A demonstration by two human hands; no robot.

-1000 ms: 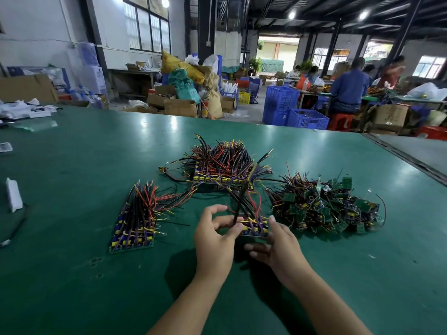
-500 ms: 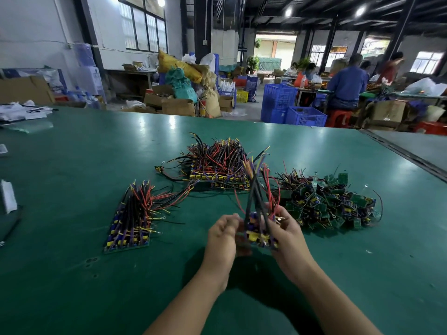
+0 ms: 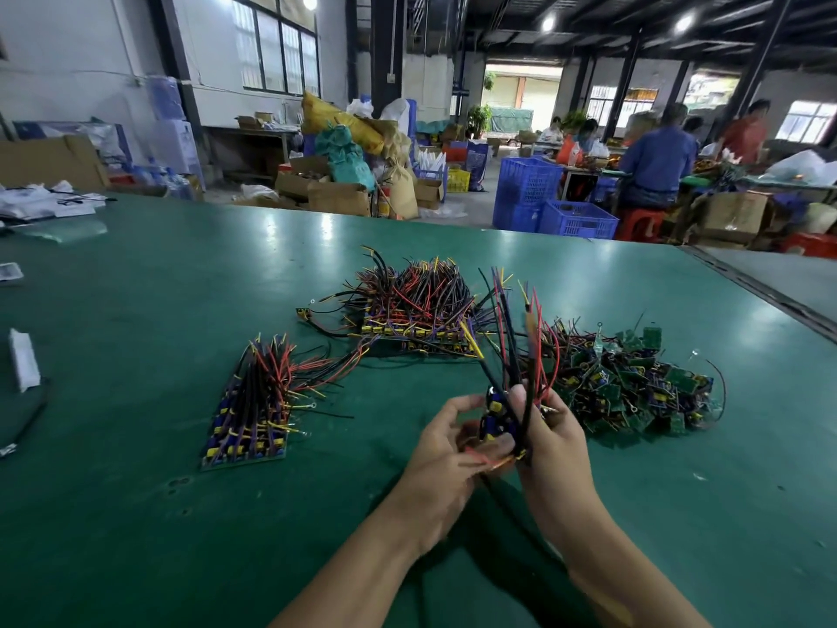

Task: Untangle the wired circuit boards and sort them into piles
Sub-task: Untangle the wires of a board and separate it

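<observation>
At the far left edge of the glossy green surface [image 3: 136, 514] lies a small white folded slip [image 3: 23, 360], and near it a dark cable [image 3: 25, 423] is cut off by the frame. Further right sits the left pile [image 3: 253, 410]: flat boards in tidy rows, studded with blue and yellow parts, their black, red and orange wires combed toward the far side. Beyond it and to the right, the middle pile [image 3: 412, 310] is a thicker stack with wires bristling upward. Nearer to me, the left hand [image 3: 446, 451] has its grip curled and pinching the left side of a small bundle of boards [image 3: 496, 419], held up off the surface. The right hand [image 3: 555, 446] has its grip clenched round the same bundle and the roots of its stiff wires [image 3: 512, 337]. These wires rise and cross in front of the middle pile's right edge. The bundle is blurred and half covered by fingers, so I cannot count its boards. Just beyond the right hand spreads the tangled heap [image 3: 634, 392], small green square boards knotted with thin wires and ring terminals. Past the far edge of the surface stand cardboard boxes [image 3: 335, 192] and blue plastic crates [image 3: 543, 206]. A seated person in blue [image 3: 656, 165] is at another table, back turned.
</observation>
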